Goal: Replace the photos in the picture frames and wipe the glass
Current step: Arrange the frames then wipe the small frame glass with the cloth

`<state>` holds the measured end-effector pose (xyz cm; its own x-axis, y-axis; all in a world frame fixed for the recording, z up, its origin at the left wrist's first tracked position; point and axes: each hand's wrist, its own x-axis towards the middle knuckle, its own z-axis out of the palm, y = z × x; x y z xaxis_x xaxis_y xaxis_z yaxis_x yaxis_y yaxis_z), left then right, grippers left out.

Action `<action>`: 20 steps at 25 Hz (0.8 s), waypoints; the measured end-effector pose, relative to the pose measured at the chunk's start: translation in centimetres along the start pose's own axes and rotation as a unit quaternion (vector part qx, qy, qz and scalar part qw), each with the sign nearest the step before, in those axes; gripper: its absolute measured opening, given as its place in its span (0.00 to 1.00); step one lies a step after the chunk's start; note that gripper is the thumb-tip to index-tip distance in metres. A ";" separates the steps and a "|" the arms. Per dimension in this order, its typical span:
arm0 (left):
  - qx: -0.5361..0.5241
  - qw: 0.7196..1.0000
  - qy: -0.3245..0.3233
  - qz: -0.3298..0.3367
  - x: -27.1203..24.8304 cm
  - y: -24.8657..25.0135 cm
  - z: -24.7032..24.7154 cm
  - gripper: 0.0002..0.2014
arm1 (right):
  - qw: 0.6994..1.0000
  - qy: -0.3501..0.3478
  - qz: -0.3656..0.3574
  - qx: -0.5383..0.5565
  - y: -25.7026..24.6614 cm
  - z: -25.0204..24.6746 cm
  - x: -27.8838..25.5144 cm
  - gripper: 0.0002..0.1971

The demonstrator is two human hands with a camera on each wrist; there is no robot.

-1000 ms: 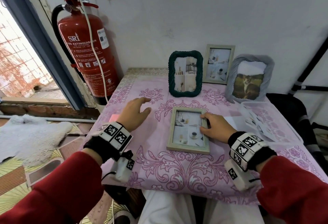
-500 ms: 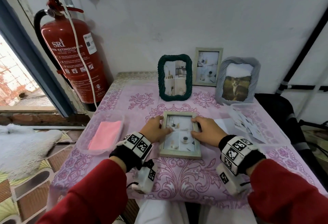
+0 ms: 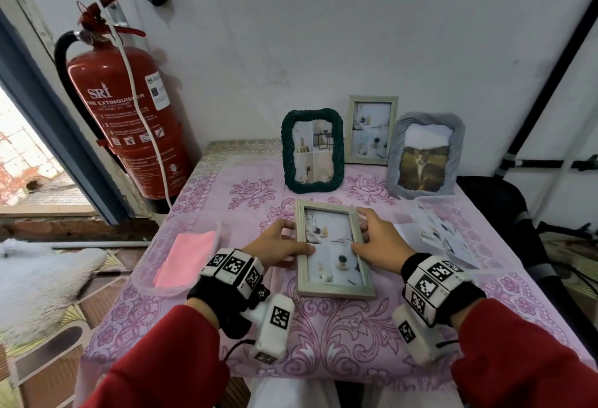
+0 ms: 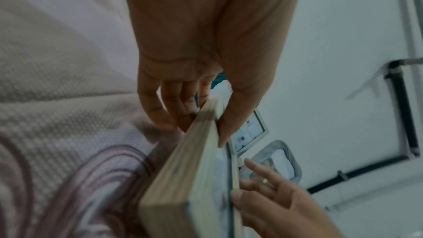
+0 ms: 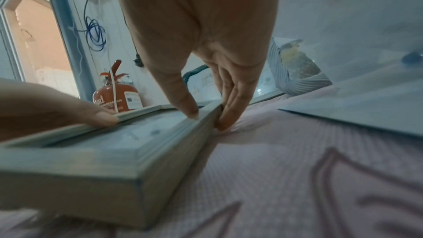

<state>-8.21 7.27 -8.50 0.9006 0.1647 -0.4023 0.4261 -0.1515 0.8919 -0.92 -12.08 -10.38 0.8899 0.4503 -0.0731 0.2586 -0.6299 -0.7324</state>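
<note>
The left hand (image 3: 278, 247) has joined the right hand (image 3: 380, 242), both gripping the frame (image 3: 333, 249); extinguisher (image 3: 129, 116) reads "SRI".

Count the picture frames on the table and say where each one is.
4. A pale wooden frame lies flat at the centre, held by both hands. Three stand at the back: a dark green frame, a second pale wooden frame and a grey frame. None seems hidden.
</note>
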 end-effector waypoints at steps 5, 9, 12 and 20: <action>0.006 0.998 -0.023 0.055 -0.7 0.6 -0.3 0.24 | 0.996 0.068 -0.030 0.043 -0.7 -0.4 -0.5 0.37; -0.016 0.994 -0.017 0.105 -1.2 1.8 -0.8 0.24 | 0.989 0.105 -0.046 0.092 -1.8 -0.1 -0.9 0.41; -0.048 0.986 -0.009 0.159 -1.6 3.1 -1.6 0.26 | 0.980 0.131 -0.093 0.121 -3.4 0.2 -0.9 0.41; -0.112 0.964 0.050 0.234 -1.7 5.2 -4.7 0.18 | 0.954 0.160 -0.179 0.181 -7.9 -0.5 0.1 0.44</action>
<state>-7.98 10.74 -2.21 0.9720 0.2251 0.0679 -0.0653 -0.0190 0.9977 -2.72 -7.41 -4.28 0.8527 0.3435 0.3936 0.4726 -0.1859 -0.8615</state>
